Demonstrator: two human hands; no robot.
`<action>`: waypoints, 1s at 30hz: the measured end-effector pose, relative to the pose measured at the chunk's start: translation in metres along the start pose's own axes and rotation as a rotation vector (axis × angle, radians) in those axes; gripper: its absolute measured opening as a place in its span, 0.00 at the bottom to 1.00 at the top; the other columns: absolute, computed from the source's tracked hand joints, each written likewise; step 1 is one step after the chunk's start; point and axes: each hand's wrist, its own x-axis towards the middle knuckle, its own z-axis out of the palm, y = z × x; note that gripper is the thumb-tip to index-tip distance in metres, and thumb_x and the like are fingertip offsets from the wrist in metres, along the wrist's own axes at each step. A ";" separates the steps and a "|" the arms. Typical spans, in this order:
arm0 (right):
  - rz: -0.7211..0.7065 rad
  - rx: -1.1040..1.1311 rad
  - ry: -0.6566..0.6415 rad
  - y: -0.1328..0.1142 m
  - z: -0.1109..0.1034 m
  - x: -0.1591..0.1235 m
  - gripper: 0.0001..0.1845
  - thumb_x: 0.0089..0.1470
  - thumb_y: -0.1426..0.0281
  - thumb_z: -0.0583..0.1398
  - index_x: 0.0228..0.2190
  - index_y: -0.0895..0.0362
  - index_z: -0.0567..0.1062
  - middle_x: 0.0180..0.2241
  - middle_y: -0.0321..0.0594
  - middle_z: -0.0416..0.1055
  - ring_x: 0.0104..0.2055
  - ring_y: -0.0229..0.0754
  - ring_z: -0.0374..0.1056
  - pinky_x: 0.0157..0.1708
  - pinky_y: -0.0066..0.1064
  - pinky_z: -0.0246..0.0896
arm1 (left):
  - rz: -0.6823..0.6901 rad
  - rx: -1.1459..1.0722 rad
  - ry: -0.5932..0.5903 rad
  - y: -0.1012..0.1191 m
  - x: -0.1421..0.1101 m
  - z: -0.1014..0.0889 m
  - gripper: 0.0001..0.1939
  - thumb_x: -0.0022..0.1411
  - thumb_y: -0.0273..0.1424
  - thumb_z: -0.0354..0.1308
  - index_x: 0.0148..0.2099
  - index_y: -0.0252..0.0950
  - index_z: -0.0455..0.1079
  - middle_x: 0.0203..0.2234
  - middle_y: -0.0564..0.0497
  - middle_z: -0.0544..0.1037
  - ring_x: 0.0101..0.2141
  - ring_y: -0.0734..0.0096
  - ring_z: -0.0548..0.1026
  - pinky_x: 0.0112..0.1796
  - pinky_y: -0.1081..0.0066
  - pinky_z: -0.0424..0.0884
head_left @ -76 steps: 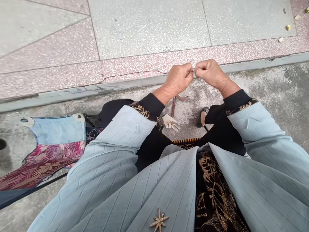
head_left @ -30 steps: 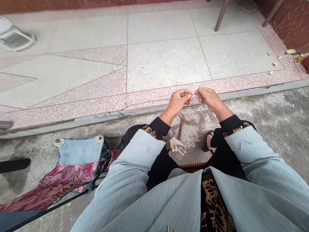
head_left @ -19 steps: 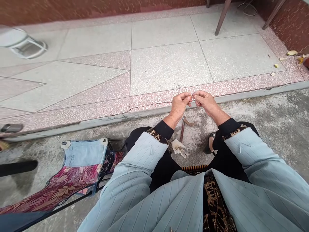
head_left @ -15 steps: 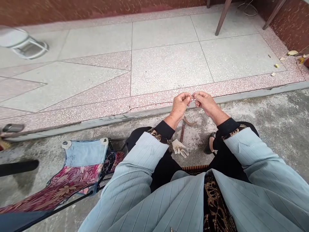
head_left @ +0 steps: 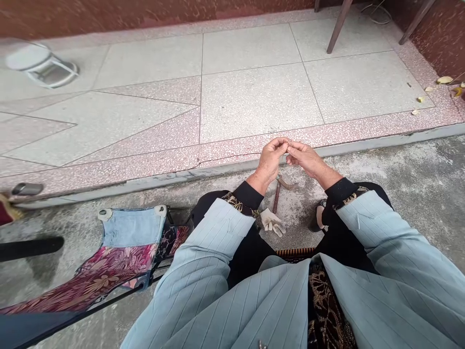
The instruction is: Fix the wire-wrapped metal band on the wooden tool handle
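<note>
My left hand (head_left: 272, 156) and my right hand (head_left: 304, 157) meet in front of me, above the edge of the raised floor. Both are closed in a pinch, fingertips touching. Whatever lies between them is too small or too hidden to name. Below, on the concrete between my feet, lies a sickle-like tool with a reddish handle (head_left: 276, 198) and a curved, dull blade (head_left: 288, 184). Close to its handle end rests a pale work glove (head_left: 272, 222), partly beside my left knee.
A folding chair with floral cloth (head_left: 119, 264) stands at my left. A low step (head_left: 163, 180) runs across in front. On the tiled floor are a white stool (head_left: 47, 65), wooden furniture legs (head_left: 338, 29), yellowish peel pieces (head_left: 443, 80) and a dark cup-like object (head_left: 27, 189).
My right hand has moved slightly left, and its fingertips now press against those of my left hand. The view has shifted a little to the left.
</note>
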 end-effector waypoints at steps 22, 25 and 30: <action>0.030 -0.339 0.018 -0.008 0.002 -0.002 0.10 0.54 0.74 0.60 0.24 0.60 0.79 0.14 0.29 0.64 0.17 0.29 0.53 0.19 0.24 0.45 | 0.630 1.385 -0.329 0.032 0.008 -0.045 0.11 0.73 0.31 0.55 0.45 0.41 0.79 0.50 0.44 0.80 0.55 0.53 0.72 0.54 0.51 0.71; 0.056 -0.330 0.029 -0.010 0.004 -0.003 0.11 0.55 0.76 0.59 0.23 0.60 0.79 0.13 0.28 0.63 0.16 0.29 0.52 0.18 0.24 0.44 | 0.594 1.419 -0.329 0.033 0.008 -0.043 0.11 0.72 0.30 0.55 0.48 0.41 0.79 0.51 0.43 0.80 0.57 0.52 0.72 0.55 0.52 0.70; 0.016 -0.259 0.053 -0.013 0.000 0.000 0.09 0.57 0.71 0.62 0.27 0.60 0.79 0.18 0.32 0.71 0.16 0.29 0.53 0.17 0.24 0.48 | 0.384 1.249 -0.230 0.033 0.006 -0.039 0.24 0.66 0.21 0.53 0.61 0.37 0.73 0.54 0.42 0.79 0.56 0.56 0.75 0.58 0.55 0.70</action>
